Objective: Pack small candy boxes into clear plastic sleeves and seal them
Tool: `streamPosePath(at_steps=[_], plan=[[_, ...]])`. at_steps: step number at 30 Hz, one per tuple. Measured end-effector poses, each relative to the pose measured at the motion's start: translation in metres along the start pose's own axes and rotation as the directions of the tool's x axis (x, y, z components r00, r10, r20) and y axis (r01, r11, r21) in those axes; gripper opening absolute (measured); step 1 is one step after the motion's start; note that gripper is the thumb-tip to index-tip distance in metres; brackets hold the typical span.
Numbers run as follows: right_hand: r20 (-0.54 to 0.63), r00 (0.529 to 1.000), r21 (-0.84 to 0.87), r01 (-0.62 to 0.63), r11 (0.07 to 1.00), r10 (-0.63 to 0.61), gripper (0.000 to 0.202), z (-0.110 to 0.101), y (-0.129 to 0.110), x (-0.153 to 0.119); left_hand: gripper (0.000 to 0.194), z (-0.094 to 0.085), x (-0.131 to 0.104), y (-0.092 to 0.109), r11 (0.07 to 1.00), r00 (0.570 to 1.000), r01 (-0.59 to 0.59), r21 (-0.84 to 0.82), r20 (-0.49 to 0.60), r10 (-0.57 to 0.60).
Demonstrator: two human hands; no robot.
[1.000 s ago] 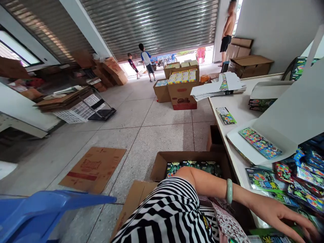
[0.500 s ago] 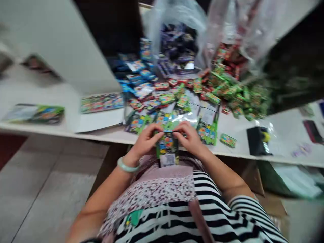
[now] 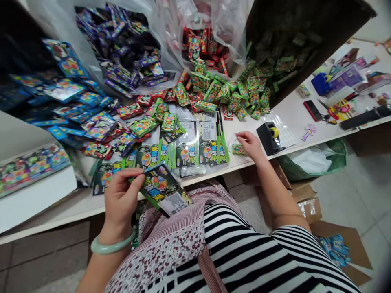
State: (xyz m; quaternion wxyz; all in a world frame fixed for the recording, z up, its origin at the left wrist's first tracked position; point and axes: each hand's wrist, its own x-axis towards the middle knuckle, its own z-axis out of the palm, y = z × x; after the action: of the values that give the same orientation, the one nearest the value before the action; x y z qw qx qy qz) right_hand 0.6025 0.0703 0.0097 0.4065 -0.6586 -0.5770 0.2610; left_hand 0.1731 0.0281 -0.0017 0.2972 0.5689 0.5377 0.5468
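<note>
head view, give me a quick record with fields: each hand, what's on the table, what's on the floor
left hand: left hand holds a printed header bag by its edge, above the lap
right hand: right hand rests on a small green packet at the table edge
table: white table with piles of green, red, blue and purple small packets
beside right hand: black tape dispenser
in front: row of flat header bags
floor: cardboard box holding blue packets

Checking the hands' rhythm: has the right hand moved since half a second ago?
Yes. The right hand left the packet and went out right, toward the tape dispenser.
</note>
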Motion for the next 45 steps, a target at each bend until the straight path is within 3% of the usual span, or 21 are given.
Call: streamPosePath(at_steps=[2, 5, 9, 15, 20, 28, 30, 32, 35, 37, 40, 42, 45], plan=[[-0.169, 0.985, -0.175, -0.073, 0.982, 0.043, 0.024, -0.042, 0.029, 0.006, 0.012, 0.001, -0.001, -0.004, 1.0, 0.998, 0.022, -0.019, -0.054, -0.023], [-0.211, 0.97, -0.39, -0.196, 0.9, 0.119, 0.029, -0.075, 0.052, 0.004, 0.014, 0.005, -0.001, -0.001, 0.998, 0.995, 0.059, -0.018, -0.075, -0.061], [-0.109, 0.976, -0.485, -0.216, 0.848, 0.186, 0.026, -0.063, 0.058, 0.003, 0.017, 0.01, 0.001, 0.011, 0.996, 0.993, 0.094, 0.012, -0.067, -0.093], [-0.092, 0.963, -0.519, -0.264, 0.813, 0.254, 0.02, -0.034, 0.061, 0.011, 0.022, 0.012, -0.002, 0.017, 0.995, 0.991, 0.096, -0.03, -0.086, -0.098], [-0.106, 0.962, -0.47, -0.271, 0.84, 0.251, 0.012, -0.036, 0.062, 0.009, 0.02, 0.009, -0.002, 0.011, 0.997, 0.993, 0.073, 0.014, -0.097, -0.072], [-0.141, 0.95, -0.255, -0.307, 0.917, 0.278, 0.014, -0.053, 0.064, 0.005, 0.013, 0.012, 0.001, 0.009, 0.998, 0.999, 0.029, 0.047, -0.044, -0.027], [-0.162, 0.952, -0.183, -0.286, 0.941, 0.258, 0.018, -0.055, 0.045, 0.008, 0.013, 0.013, 0.002, 0.01, 0.999, 1.0, 0.005, 0.036, -0.014, -0.005], [-0.115, 0.976, -0.043, -0.193, 0.98, 0.187, 0.021, -0.047, 0.01, 0.01, 0.012, 0.016, 0.003, 0.014, 1.0, 0.999, -0.025, 0.016, 0.027, 0.024], [0.124, 0.991, 0.165, 0.028, 0.986, -0.049, 0.023, -0.014, -0.065, 0.007, 0.007, 0.024, 0.0, 0.027, 0.998, 0.991, -0.068, 0.0, 0.112, 0.067], [0.339, 0.922, 0.222, 0.117, 0.968, -0.189, 0.021, 0.017, -0.116, 0.002, 0.011, 0.03, -0.001, 0.037, 0.997, 0.984, -0.075, 0.012, 0.165, 0.072], [0.584, 0.729, 0.27, 0.24, 0.933, -0.357, 0.018, 0.067, -0.173, -0.005, 0.017, 0.032, -0.001, 0.045, 0.997, 0.974, -0.073, 0.01, 0.215, 0.07], [0.655, 0.63, 0.275, 0.313, 0.909, -0.416, 0.014, 0.096, -0.192, -0.006, 0.018, 0.029, -0.002, 0.047, 0.997, 0.972, -0.07, -0.014, 0.225, 0.071], [0.727, 0.54, 0.238, 0.38, 0.894, -0.423, 0.007, 0.124, -0.202, -0.002, 0.018, 0.021, -0.005, 0.045, 0.997, 0.977, -0.052, -0.057, 0.205, 0.062]])
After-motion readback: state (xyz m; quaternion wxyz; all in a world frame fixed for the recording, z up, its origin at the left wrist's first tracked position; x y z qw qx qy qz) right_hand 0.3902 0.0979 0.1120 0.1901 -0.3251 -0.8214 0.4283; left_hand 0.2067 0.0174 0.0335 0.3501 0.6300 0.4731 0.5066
